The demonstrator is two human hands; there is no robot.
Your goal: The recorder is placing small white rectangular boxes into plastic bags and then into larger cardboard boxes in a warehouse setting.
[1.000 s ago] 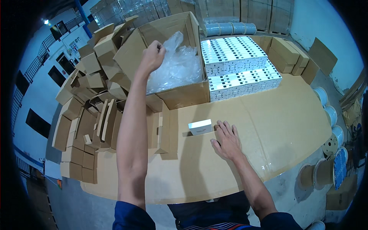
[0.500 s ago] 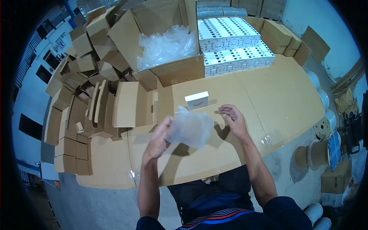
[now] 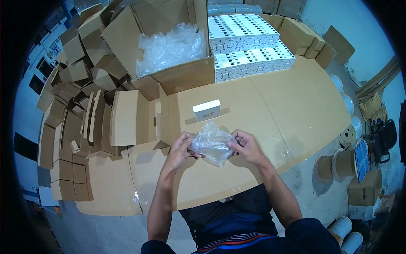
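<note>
Pinching a clear plastic bag from both ends, the left hand and right hand hold it just above the cardboard-covered table; the small white box lies straight ahead beyond the bag, about equally near either hand

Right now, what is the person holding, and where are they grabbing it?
A clear plastic bag, held above the table. The left hand pinches its left edge, and the right hand pinches its right edge.
</note>
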